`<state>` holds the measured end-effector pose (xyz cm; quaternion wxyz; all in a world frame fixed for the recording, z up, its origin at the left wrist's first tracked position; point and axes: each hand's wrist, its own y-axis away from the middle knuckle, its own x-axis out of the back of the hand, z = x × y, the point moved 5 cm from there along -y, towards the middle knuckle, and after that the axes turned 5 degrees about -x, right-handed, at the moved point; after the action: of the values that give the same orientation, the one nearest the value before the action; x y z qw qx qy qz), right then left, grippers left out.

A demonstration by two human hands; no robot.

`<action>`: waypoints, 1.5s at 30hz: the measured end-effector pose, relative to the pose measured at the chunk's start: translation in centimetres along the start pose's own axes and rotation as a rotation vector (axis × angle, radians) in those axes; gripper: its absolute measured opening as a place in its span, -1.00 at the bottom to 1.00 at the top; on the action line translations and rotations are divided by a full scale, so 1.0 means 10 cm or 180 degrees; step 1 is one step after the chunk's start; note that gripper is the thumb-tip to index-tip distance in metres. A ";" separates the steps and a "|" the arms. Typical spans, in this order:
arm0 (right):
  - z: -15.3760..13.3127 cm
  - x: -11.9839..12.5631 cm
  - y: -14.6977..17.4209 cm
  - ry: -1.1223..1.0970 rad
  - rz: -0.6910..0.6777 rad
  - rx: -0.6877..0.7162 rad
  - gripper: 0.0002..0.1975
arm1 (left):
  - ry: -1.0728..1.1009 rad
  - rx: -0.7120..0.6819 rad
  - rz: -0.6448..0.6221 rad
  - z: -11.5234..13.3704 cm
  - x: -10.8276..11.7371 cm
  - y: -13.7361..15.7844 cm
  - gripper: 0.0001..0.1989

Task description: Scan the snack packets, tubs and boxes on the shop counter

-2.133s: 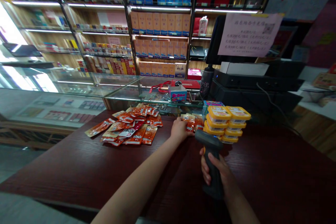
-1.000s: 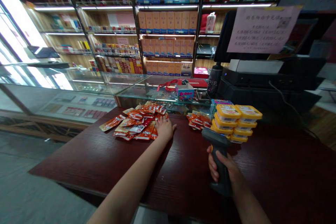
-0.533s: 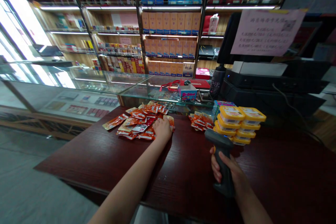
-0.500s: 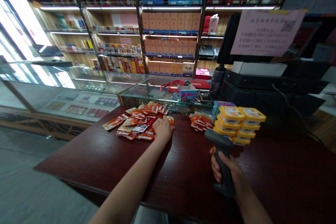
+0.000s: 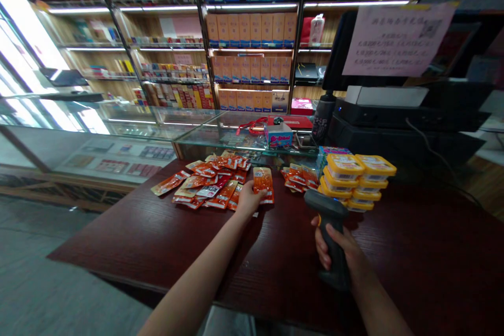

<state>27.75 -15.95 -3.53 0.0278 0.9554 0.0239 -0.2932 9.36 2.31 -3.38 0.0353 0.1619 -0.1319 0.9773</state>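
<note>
Dark red wooden counter [image 5: 165, 241] before glass display case [image 5: 157, 125] and stocked shelves [image 5: 252, 37].

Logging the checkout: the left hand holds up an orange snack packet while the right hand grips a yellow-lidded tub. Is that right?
Not quite. In the head view the right hand grips a dark grey handheld barcode scanner, not a tub. The left hand does hold up an orange snack packet.

Small shop, checkout counter [image 5: 129, 231] of dark wood, lit shelves [image 5: 252, 8] of boxed goods behind, glass display cases [image 5: 157, 121], till [image 5: 397, 115] with a paper notice [image 5: 396, 39] at the counter's far right, barcode scanner [image 5: 333, 241] in hand, snack packets [image 5: 208, 184] piled near the far edge
</note>
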 end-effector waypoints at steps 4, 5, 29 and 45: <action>0.00 -0.01 0.02 0.0036 0.0071 -0.0036 -0.66 | 0.0167 -0.0356 -0.0009 0.00 -0.12 0.18 -0.77; 0.00 -0.02 0.02 0.0055 0.0077 -0.0034 -0.67 | 0.0141 -0.0395 -0.0004 0.01 -0.13 0.21 -0.78; 0.00 -0.01 0.01 0.0161 0.0068 -0.0016 -0.71 | 0.0228 -0.0499 -0.0219 0.13 -0.22 0.34 -0.79; -0.03 0.05 -0.03 -0.0020 0.0184 0.0079 -0.69 | 0.1603 0.0366 -0.0285 0.45 -0.77 -0.22 -0.78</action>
<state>28.31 -15.60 -3.62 0.0245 0.9550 -0.0075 -0.2956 18.27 2.98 -1.20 0.1010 -0.0790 -0.0559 0.9902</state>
